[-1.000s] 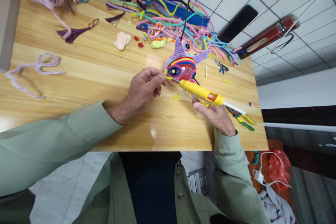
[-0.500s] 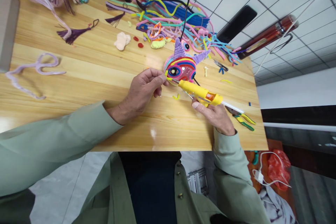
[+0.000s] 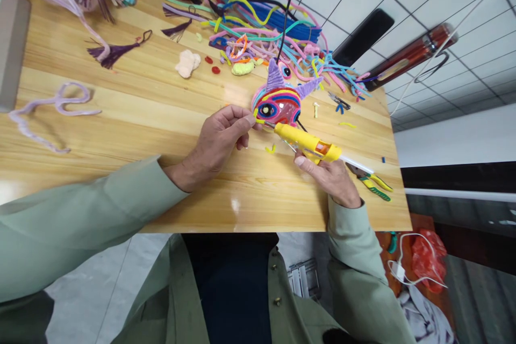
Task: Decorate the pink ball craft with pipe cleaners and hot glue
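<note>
My left hand (image 3: 226,137) pinches a short yellow piece of pipe cleaner (image 3: 257,116) between thumb and forefinger. Wrapped round the handle of a yellow glue gun (image 3: 308,142), my right hand (image 3: 332,176) points the nozzle left at the yellow piece. A clear glue stick (image 3: 357,165) juts from the gun's back. Just behind both hands sits a colourful pipe-cleaner animal head (image 3: 284,110) with purple pointed horns or ears and a ringed eye. One small curved yellow scrap (image 3: 271,149) lies on the wood below the nozzle.
Pliers (image 3: 373,181) lie right of my right hand, small snips (image 3: 339,100) farther back. A heap of coloured pipe cleaners (image 3: 266,27) lines the wall, beside a phone (image 3: 365,35) and a red flask (image 3: 411,56). Purple tassels (image 3: 119,51) and a lilac strand (image 3: 60,102) lie left.
</note>
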